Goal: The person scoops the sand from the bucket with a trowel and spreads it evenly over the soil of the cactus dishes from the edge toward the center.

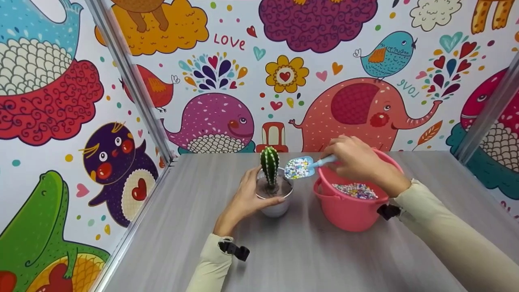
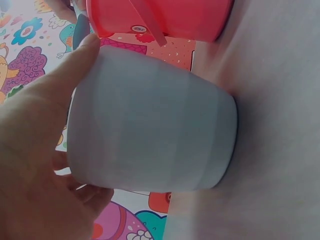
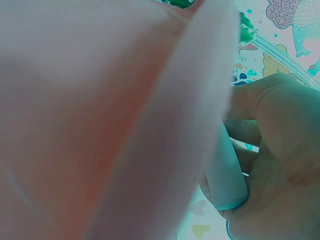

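Note:
A green cactus stands upright in a white pot filled with grey-brown soil. My left hand grips the pot near its rim, thumb across the front and fingers round the far side. The left wrist view shows the pot's smooth wall filling the middle. With my right hand I hold a light blue scoop by its handle. Small multicoloured pebbles heap its blade, which is level beside the pot's right rim. The handle's end shows in the right wrist view.
Right of the pot stands a pink bucket, with more multicoloured pebbles inside; my right forearm reaches over its rim. Both stand on a grey wood-grain table. Cartoon-printed panels close off the back and left side.

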Demonstrator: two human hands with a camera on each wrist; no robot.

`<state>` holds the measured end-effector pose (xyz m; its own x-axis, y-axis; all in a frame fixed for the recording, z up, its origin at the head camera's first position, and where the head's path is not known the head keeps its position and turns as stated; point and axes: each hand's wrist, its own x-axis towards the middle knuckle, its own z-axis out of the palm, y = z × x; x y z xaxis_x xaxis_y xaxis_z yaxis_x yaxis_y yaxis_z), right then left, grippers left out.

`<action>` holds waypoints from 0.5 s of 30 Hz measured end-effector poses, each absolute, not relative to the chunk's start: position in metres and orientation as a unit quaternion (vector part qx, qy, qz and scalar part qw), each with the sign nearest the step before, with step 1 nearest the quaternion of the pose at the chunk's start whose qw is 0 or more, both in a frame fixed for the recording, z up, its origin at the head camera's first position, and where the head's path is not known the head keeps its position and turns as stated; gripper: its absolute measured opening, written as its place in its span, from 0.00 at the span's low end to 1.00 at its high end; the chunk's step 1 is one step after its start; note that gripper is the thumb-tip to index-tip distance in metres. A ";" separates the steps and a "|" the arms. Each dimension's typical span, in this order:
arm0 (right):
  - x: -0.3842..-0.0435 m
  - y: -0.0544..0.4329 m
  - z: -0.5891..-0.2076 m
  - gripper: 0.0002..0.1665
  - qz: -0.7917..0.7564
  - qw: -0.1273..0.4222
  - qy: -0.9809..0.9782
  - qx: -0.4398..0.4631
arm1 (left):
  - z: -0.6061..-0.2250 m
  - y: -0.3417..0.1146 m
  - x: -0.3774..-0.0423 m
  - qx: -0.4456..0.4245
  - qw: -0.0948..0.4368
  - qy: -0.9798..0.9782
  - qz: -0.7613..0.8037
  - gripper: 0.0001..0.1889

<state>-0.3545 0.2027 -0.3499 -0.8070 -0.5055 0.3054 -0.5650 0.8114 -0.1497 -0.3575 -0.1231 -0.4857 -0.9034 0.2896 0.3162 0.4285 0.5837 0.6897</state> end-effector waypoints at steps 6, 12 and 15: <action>-0.355 0.199 -0.348 0.15 0.109 0.124 -0.944 0.285 | -0.485 -0.124 -0.356 -0.199 0.077 -0.885 -0.413 0.65; -0.356 0.196 -0.348 0.15 0.106 0.116 -0.946 0.283 | -0.485 -0.125 -0.357 -0.198 0.073 -0.886 -0.413 0.65; -0.356 0.194 -0.349 0.15 0.099 0.118 -0.946 0.284 | -0.485 -0.125 -0.359 -0.204 0.077 -0.886 -0.410 0.65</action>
<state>-0.3560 0.1940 -0.3486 -0.8105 -0.5146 0.2798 -0.5614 0.8188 -0.1203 -0.3590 -0.1248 -0.4852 -0.9050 0.2979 0.3038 0.4244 0.5804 0.6950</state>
